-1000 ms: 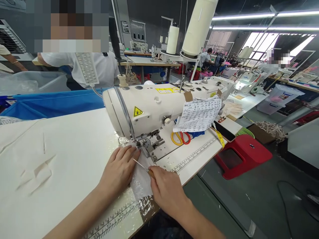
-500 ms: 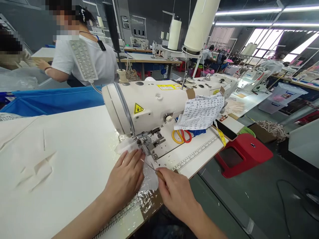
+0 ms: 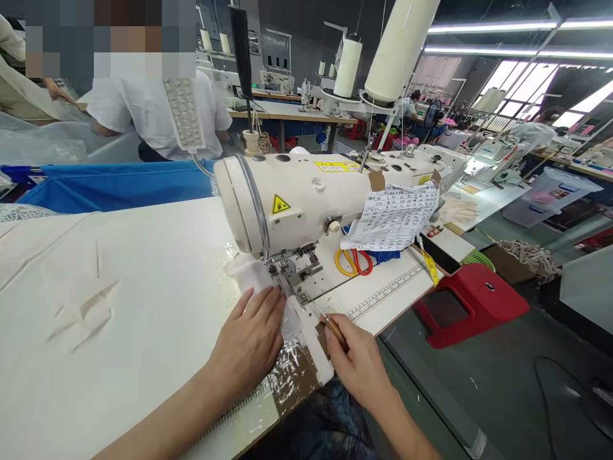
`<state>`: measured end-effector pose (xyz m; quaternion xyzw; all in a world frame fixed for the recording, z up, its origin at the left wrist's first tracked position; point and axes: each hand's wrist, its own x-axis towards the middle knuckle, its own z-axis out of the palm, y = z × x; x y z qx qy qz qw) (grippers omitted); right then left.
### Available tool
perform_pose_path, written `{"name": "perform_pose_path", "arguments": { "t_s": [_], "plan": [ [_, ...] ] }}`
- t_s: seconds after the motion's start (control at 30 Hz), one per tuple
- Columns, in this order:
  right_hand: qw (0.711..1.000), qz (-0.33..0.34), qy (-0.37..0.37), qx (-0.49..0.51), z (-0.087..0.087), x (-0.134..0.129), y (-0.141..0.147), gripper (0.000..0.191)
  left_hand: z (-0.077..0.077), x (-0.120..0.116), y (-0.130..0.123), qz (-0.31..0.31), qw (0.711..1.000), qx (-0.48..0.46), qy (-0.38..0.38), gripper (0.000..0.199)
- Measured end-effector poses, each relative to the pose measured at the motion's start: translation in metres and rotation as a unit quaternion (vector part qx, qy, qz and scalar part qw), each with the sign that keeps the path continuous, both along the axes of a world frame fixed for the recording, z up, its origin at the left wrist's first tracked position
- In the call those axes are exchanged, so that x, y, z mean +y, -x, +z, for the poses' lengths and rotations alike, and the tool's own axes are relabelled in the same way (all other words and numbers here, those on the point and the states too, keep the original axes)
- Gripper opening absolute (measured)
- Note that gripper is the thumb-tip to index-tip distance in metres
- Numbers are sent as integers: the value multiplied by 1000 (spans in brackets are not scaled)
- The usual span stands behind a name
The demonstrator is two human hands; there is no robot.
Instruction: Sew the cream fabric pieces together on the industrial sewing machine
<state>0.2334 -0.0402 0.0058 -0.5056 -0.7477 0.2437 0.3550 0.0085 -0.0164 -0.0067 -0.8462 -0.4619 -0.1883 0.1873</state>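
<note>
My left hand (image 3: 251, 338) lies flat, fingers stretched out together, on a thin white fabric (image 3: 251, 273) just in front of the presser foot area of a white sewing machine (image 3: 297, 201). Part of the fabric is hidden under that hand and the machine head. In my closed right hand (image 3: 357, 358) is an awl (image 3: 336, 333) with a wooden handle and a thin metal shaft. Its shaft points up and left toward the metal plate beside the needle area, right of my left fingertips. I cannot tell whether the tip touches anything.
Scissors (image 3: 353, 262) with yellow and red handles lie behind the plate. A handwritten sheet (image 3: 393, 217) hangs on the machine. A phone (image 3: 437, 254), a tape measure (image 3: 430, 263) and a red stool (image 3: 479, 300) are at right. A co-worker (image 3: 153, 115) stands beyond the blue cloth (image 3: 124, 186).
My right hand has drawn the awl to the right, away from my left fingers and the fabric. My left hand stays flat by the presser foot. The view has shifted slightly; the co-worker has turned.
</note>
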Motion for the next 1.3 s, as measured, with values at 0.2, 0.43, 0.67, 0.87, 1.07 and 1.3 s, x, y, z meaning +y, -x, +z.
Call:
{"name": "perform_pose_path", "arguments": {
  "t_s": [0.2,0.43,0.67,0.87,1.07,1.3],
  "plan": [
    [1000,2,-11,5,-3,1,-1,24,8,-1,-2,-16,1000,15,-14,45],
    [1000,4,-7,17,-6,2,-2,25,8,-1,-4,-12,1000,14,-21,44],
    [1000,0,-5,16,-6,2,-2,25,8,-2,-5,-22,999,9,-25,43],
    [1000,0,-2,22,-8,1,-4,26,7,-1,-4,-25,999,12,-18,43],
    [998,-17,-7,56,-4,-4,3,35,3,6,1,-17,1000,9,-13,44],
    [991,72,-105,51,1,2,26,25,-1,17,7,-17,999,-26,-11,43]
  ]
}}
